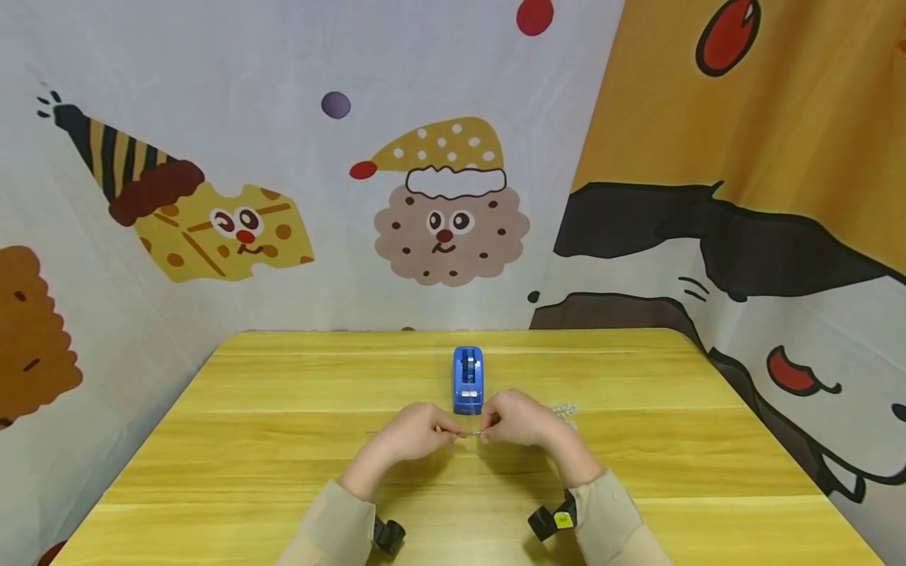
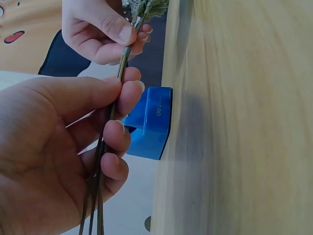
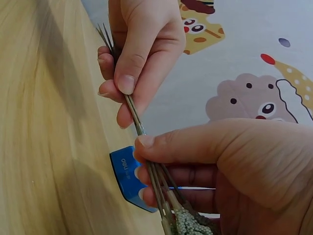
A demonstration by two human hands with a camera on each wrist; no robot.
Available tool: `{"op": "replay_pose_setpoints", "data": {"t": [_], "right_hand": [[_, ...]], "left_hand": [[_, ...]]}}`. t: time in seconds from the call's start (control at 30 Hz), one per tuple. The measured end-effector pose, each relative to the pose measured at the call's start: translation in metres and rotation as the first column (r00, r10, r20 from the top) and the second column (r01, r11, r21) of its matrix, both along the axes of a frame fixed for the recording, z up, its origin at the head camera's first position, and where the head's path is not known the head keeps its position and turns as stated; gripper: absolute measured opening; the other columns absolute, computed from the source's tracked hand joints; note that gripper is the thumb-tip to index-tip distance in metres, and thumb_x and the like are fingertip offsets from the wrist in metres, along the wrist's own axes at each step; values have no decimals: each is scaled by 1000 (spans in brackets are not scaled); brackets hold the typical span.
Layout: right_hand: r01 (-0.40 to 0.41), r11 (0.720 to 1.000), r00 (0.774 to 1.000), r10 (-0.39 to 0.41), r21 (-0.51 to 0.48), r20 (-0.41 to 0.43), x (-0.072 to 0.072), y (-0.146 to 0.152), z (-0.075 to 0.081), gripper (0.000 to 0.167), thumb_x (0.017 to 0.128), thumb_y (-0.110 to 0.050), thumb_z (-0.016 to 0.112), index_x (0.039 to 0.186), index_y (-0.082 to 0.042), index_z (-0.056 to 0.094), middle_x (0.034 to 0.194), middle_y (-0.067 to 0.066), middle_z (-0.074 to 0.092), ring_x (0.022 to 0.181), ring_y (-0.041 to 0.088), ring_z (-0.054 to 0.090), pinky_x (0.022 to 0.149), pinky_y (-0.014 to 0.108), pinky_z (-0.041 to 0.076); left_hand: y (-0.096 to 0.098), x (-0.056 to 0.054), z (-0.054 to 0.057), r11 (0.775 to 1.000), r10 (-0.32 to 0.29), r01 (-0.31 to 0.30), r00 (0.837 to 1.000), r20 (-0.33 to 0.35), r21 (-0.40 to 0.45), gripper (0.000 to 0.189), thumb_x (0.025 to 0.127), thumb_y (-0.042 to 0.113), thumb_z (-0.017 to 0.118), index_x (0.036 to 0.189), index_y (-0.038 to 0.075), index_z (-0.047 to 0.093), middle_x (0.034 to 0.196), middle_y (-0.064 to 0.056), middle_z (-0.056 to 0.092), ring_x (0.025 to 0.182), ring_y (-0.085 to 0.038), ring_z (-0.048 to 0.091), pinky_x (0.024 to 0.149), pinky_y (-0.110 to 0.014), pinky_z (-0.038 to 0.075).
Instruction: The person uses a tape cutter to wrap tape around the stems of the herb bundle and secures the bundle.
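A bundle of thin dried flower stems runs between my two hands. My left hand pinches the stems between thumb and forefinger, its other fingers curled along them, and the bare stem ends fan out past its palm. My right hand pinches the bundle nearer the flower end, with pale, bumpy flower heads below its fingers. In the short gap between the hands, a shiny band shows round the stems. Just beyond the fingertips stands a blue tape dispenser.
Both hands work over the wood-grain table, near its middle. A cartoon-printed curtain hangs behind the table's back edge and along its sides. Wrist cameras are strapped below both hands.
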State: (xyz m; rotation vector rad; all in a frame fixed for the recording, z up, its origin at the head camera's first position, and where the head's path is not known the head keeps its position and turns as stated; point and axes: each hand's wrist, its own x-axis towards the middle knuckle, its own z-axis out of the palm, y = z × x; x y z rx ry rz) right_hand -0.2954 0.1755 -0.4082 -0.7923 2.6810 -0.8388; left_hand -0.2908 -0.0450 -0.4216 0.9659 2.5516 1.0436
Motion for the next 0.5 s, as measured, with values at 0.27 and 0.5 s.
{"op": "replay_pose_setpoints", "data": {"t": [0.27, 0.5], "right_hand": [[-14, 999, 999, 16, -39, 52, 0, 8, 8, 6, 87, -10, 71, 85, -7, 76, 74, -8, 64, 63, 8, 54, 59, 27, 48], [-31, 999, 994, 31, -8, 108, 1, 11, 11, 20, 92, -10, 63, 77, -2, 73, 56, -5, 47, 49, 7, 37, 49, 22, 35]], "left_hand": [[1, -1, 0, 1000, 15, -15, 1000, -14, 3, 20, 88, 4, 65, 105, 9, 76, 104, -8, 72, 47, -5, 40, 45, -21, 37], [1, -2, -1, 1000, 25, -25, 999, -41, 4, 19, 88, 4, 66, 104, 9, 77, 102, -8, 71, 52, -6, 44, 48, -22, 41]]}}
